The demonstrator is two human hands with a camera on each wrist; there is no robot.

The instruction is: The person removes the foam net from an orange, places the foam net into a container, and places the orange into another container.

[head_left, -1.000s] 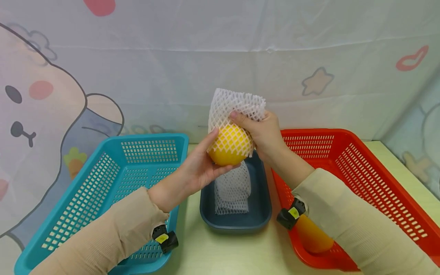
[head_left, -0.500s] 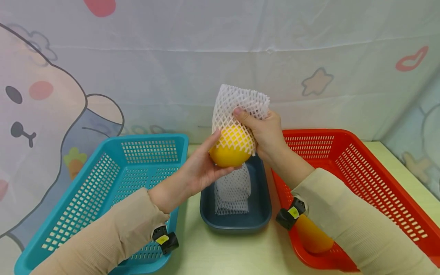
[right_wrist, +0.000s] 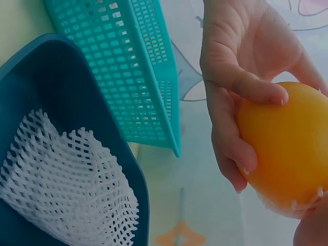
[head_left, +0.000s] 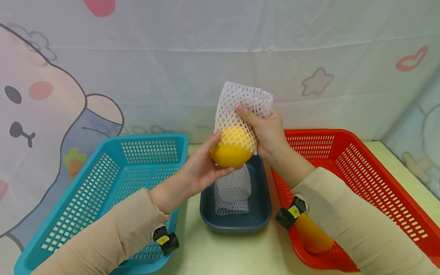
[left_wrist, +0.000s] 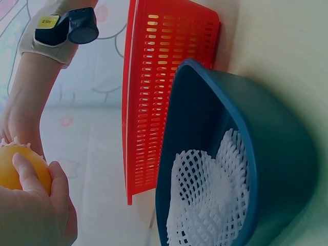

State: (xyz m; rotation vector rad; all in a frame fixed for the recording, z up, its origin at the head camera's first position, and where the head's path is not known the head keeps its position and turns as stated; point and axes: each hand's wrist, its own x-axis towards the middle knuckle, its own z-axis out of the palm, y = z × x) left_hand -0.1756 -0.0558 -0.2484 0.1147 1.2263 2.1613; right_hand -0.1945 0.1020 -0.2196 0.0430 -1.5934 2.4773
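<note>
A yellow-orange round fruit [head_left: 231,154] is held up over the dark blue bin, its upper part inside a white foam net sleeve [head_left: 228,101]. My left hand [head_left: 201,166] cups the fruit from the left and below, thumb at the net's edge. My right hand [head_left: 269,131] pinches the sleeve at its right side, thumb in front; its other fingers are mostly hidden behind the net. In the right wrist view the left fingers curl round the bare lower side of the fruit [right_wrist: 287,143]. The fruit's exact kind cannot be told.
Below the hands stands a dark blue bin [head_left: 259,219] with more white foam nets [head_left: 232,191] inside. A teal perforated basket [head_left: 182,152] stands left. At right is a red basket [head_left: 343,133] with an orange fruit [head_left: 313,236], partly covered by the right sleeve. A printed cloth hangs behind.
The sleeve and right hand have shifted slightly up and right, uncovering a little more of the fruit's lower side. The fruit and left hand have moved slightly right.
</note>
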